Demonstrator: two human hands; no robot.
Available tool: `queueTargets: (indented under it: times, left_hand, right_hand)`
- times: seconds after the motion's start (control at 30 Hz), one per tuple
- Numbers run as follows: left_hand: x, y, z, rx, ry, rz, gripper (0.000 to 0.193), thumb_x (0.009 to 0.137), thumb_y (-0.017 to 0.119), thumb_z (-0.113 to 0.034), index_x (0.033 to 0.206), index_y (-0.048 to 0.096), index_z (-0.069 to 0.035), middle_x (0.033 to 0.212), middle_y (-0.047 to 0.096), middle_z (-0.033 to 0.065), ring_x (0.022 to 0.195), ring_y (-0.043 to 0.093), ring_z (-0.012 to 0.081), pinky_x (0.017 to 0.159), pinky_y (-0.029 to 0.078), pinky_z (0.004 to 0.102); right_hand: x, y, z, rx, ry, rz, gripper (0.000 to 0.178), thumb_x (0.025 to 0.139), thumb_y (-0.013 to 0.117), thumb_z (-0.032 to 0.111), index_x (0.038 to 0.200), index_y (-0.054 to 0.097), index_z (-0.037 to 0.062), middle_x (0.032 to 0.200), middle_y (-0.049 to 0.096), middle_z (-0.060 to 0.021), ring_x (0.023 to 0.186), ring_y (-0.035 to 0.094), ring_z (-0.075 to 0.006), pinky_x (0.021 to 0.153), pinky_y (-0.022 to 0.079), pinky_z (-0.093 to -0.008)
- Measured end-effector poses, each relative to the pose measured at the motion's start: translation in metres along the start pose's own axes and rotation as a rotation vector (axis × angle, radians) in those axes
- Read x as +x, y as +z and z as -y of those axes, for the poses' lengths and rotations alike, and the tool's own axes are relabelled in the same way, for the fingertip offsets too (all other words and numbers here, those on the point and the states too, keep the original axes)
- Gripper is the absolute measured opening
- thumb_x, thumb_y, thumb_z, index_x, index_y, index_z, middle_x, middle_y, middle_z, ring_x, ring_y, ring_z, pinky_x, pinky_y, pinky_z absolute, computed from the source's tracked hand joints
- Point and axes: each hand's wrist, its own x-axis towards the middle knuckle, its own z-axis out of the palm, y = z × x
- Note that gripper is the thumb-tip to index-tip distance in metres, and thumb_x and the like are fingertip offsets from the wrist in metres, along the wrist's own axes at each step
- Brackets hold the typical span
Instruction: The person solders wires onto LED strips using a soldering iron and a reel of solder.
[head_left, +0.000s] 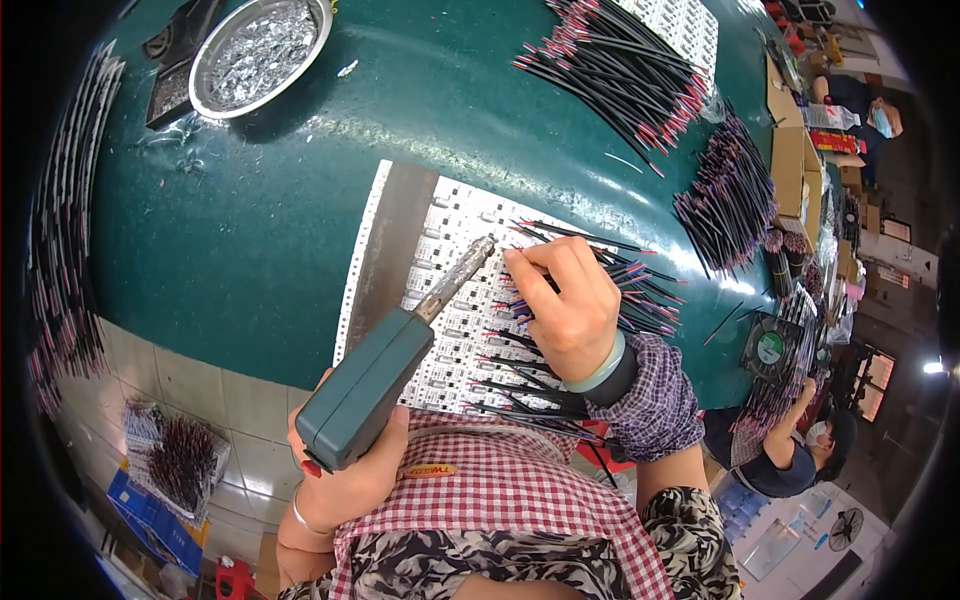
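My left hand (pixel 350 470) is wrapped round the dark green handle of a soldering gun (pixel 368 385). Its metal tip points up and right, just above a white sheet of small circuit boards (pixel 440 262). Close to that tip, my right hand (pixel 572 300) pinches a thin wire against the sheet; the fingers hide most of it. Several black wires (pixel 650 312) with red and blue ends fan out to the right from the boards, partly under my right hand and wrist. A flat dark metal bar (pixel 392 235) lies along the sheet's left side.
A metal bowl of silvery scraps (pixel 194 80) stands at the far left. Wire bundles lie at the far right (pixel 620 80), right (pixel 728 195) and left edge (pixel 65 250). Cardboard boxes (pixel 788 165) and a small fan (pixel 770 347) are at the right. Two people sit beyond.
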Motion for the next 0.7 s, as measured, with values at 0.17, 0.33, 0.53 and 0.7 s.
queueTargets:
  times: [0.17, 0.33, 0.53, 0.7]
  left_hand:
    - [0.0, 0.004, 0.0, -0.062, -0.015, 0.003, 0.016, 0.077, 0.07, 0.005, 0.092, 0.069, 0.004, 0.083, 0.066, 0.0126, 0.066, 0.065, 0.0236, 0.062, 0.052, 0.0314]
    - [0.004, 0.001, -0.006, -0.001, 0.001, 0.051, 0.014, 0.077, 0.069, 0.006, 0.091, 0.068, 0.004, 0.083, 0.064, 0.0117, 0.065, 0.063, 0.0226, 0.062, 0.05, 0.0302]
    - [-0.002, -0.004, -0.001, 0.075, -0.008, 0.128, 0.018, 0.078, 0.068, 0.006, 0.095, 0.067, 0.003, 0.085, 0.064, 0.0116, 0.066, 0.063, 0.0218, 0.062, 0.05, 0.0303]
    - [-0.024, -0.003, 0.009, -0.102, -0.108, -0.001, 0.026, 0.083, 0.073, 0.001, 0.109, 0.068, 0.005, 0.099, 0.07, 0.0125, 0.08, 0.067, 0.0206, 0.073, 0.054, 0.0304]
  right_hand:
    - [-0.001, 0.001, -0.004, -0.015, -0.022, -0.016, 0.03, 0.07, 0.068, 0.004, 0.1, 0.068, -0.0008, 0.091, 0.061, -0.0085, 0.082, 0.062, -0.0251, 0.063, 0.052, -0.0336]
    - [-0.001, 0.002, -0.005, -0.006, -0.037, -0.026, 0.03, 0.07, 0.068, 0.004, 0.1, 0.068, -0.0004, 0.091, 0.062, -0.0086, 0.083, 0.062, -0.0252, 0.064, 0.051, -0.034]
    - [-0.002, 0.002, -0.002, -0.046, -0.04, 0.0, 0.029, 0.072, 0.066, 0.007, 0.1, 0.067, -0.0005, 0.093, 0.062, -0.0085, 0.085, 0.063, -0.0255, 0.066, 0.051, -0.0345]
    - [-0.002, 0.0, -0.002, -0.051, -0.036, 0.02, 0.029, 0.073, 0.065, 0.007, 0.1, 0.067, -0.0008, 0.096, 0.062, -0.0091, 0.088, 0.062, -0.0261, 0.068, 0.051, -0.0351]
